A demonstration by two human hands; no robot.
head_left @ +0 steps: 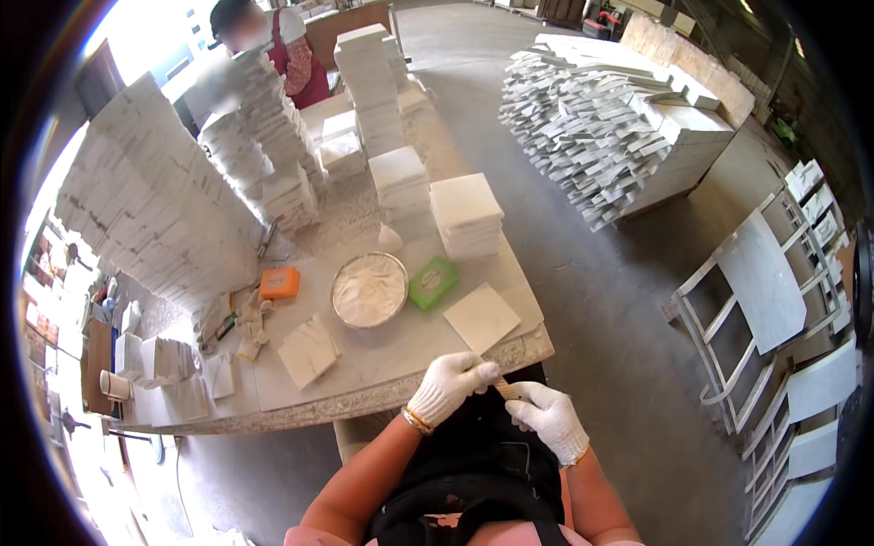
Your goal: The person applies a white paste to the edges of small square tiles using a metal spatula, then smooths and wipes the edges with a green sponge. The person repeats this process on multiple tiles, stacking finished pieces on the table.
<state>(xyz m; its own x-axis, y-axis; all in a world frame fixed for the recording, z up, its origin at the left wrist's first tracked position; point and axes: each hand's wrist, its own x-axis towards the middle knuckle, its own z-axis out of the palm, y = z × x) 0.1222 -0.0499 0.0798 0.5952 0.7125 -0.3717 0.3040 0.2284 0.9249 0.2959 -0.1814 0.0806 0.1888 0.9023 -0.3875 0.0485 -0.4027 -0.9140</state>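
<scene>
Both hands wear white knitted gloves and are close together over my dark apron, at the table's front edge. My left hand is closed, its fingertips at one end of a short, thin tan piece. My right hand curls its fingers at the piece's other end. What kind of thing it is I cannot make out. Just beyond my hands lies a square white marble tile. A few more tiles lie to the left. Behind them stand a metal bowl of white powder, a green box and an orange box.
Stacks of white tiles stand on the table, among them a near stack and a tall one at left. Another person is at the far side. A pallet of stone strips and metal racks stand to the right.
</scene>
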